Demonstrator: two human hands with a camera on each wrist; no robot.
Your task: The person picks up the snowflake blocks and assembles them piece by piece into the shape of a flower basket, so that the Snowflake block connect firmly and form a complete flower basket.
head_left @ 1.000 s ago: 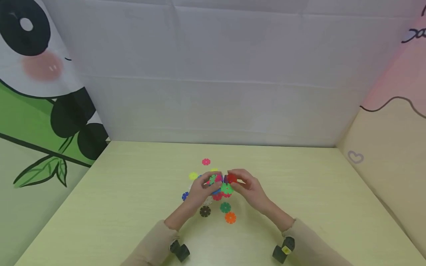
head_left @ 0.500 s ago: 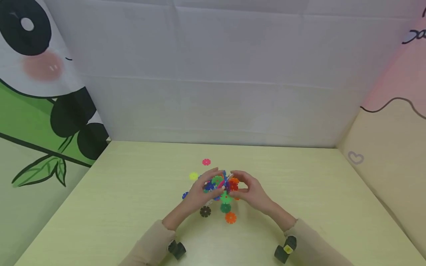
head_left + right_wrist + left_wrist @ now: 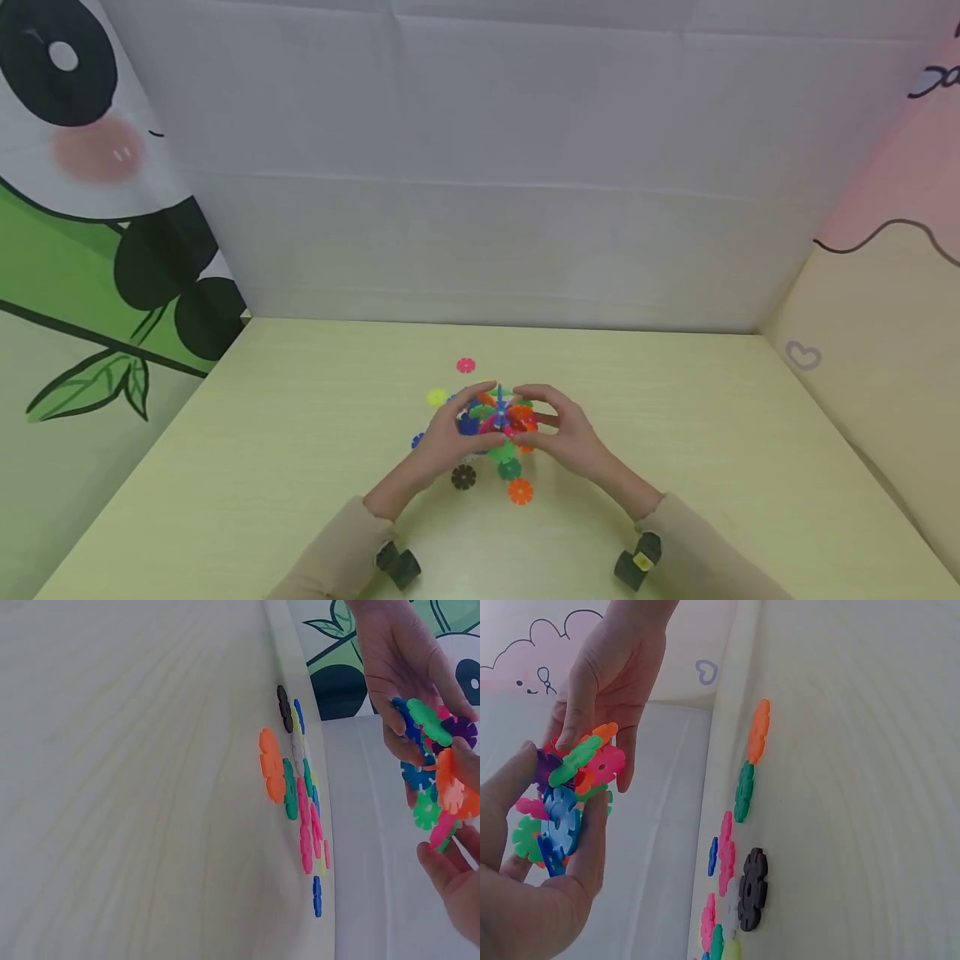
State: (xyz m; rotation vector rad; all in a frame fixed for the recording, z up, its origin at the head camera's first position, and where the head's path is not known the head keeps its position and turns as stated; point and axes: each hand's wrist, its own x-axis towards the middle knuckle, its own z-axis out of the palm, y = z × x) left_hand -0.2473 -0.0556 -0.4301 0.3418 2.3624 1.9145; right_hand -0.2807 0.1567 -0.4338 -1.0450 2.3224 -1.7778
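Note:
Above the table, both hands hold a rounded cluster of interlocking snowflake discs (image 3: 501, 417), joined by their slots in blue, green, pink, orange, red and purple. The left hand (image 3: 441, 437) grips its left side, thumb nearest the head camera and fingers behind. On the opposite side the right hand (image 3: 567, 429) holds the red and orange discs between thumb and fingers. In the left wrist view, the left fingers curl round a blue disc (image 3: 561, 821) of the cluster. The right wrist view shows an orange disc (image 3: 450, 784) near the right thumb. Fingers hide parts of the cluster.
Loose discs lie flat on the table (image 3: 300, 467) below and around the hands: black (image 3: 463, 477), orange (image 3: 521, 492), dark green (image 3: 509, 469), yellow (image 3: 436, 397), pink (image 3: 466, 365) and several more partly hidden. A white panel (image 3: 480, 208) stands along the table's back edge.
The cluster has been turned between the hands, so a blue disc now shows at its middle and orange and red ones at its right. Both hands shifted only slightly; the visible loose discs stayed put.

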